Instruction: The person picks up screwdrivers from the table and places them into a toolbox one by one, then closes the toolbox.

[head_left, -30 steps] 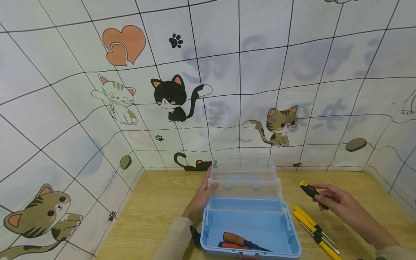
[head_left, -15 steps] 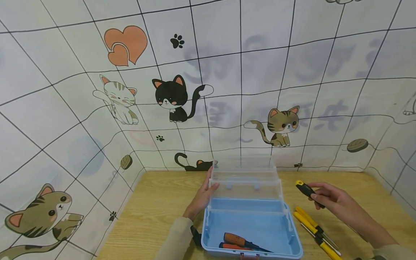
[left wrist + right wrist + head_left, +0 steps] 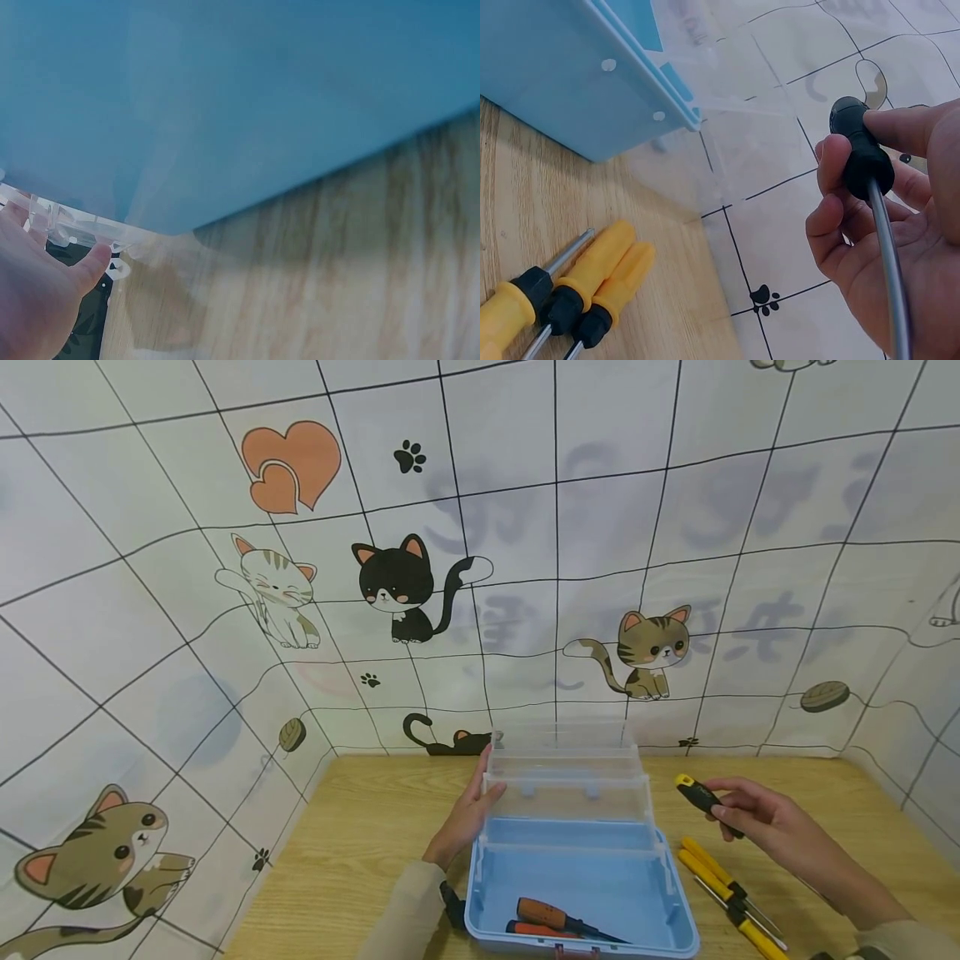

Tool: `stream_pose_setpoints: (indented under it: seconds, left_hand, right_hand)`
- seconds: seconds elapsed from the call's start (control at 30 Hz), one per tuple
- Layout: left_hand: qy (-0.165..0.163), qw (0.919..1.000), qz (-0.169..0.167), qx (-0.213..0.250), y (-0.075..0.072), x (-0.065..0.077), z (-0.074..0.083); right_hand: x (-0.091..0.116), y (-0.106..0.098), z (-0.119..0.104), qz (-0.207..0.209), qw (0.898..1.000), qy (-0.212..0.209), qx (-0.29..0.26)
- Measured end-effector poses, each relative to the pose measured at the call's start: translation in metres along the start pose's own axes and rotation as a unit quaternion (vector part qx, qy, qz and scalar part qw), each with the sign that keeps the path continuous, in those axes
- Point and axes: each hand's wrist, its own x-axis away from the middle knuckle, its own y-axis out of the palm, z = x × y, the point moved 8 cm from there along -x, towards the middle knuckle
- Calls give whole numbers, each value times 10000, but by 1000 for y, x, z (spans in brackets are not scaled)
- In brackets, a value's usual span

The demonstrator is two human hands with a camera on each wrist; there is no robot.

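A light blue toolbox [image 3: 600, 881] stands with its clear plastic lid [image 3: 566, 797] raised. My left hand [image 3: 459, 822] grips the lid's left edge, thumb in front and the other fingers partly hidden behind; the thumb also shows against the clear edge in the left wrist view. To the right of the box, my right hand [image 3: 768, 818] holds a screwdriver [image 3: 696, 794] above the table by its black handle, which has a yellow end. Its metal shaft [image 3: 889, 262] runs back past the palm in the right wrist view. Inside the box lie a brown-handled screwdriver [image 3: 542, 912] and a red-handled tool [image 3: 534, 929].
Several yellow-handled screwdrivers [image 3: 604, 262] lie on the wooden table [image 3: 360, 827] just right of the box. Behind the table is a wall covering [image 3: 517, 610] with grid lines and cartoon cats. A dark wrist strap [image 3: 450, 906] sits beside the box's left side.
My right hand has moved slightly left, bringing the screwdriver closer to the toolbox. The left hand keeps its hold on the lid, and the tools in the box have not moved.
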Motion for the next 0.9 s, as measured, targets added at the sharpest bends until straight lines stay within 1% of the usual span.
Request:
stream_pose_setpoints:
  seconds: [0.3, 0.43, 0.57, 0.7, 0.83, 0.9]
  left_hand:
    - [102, 9999, 3, -56, 0, -1, 1]
    - [67, 10000, 4, -18, 0, -1, 1]
    - [40, 9999, 55, -87, -1, -1, 0]
    - [53, 9999, 47, -75, 0, -1, 0]
    - [23, 10000, 28, -11, 0, -1, 0]
    - [24, 10000, 57, -56, -1, -1, 0]
  right_hand:
    - [-1, 7, -13, -146, 9991, -390, -94]
    - [-2, 11, -17, -225, 9980, -581, -135]
    - [-3, 13, -20, -269, 9966, -769, -118]
    - [-3, 15, -24, -334, 9963, -775, -167]
    - [-4, 17, -26, -352, 9972, -628, -202]
    - [-5, 19, -27, -350, 9974, -597, -191]
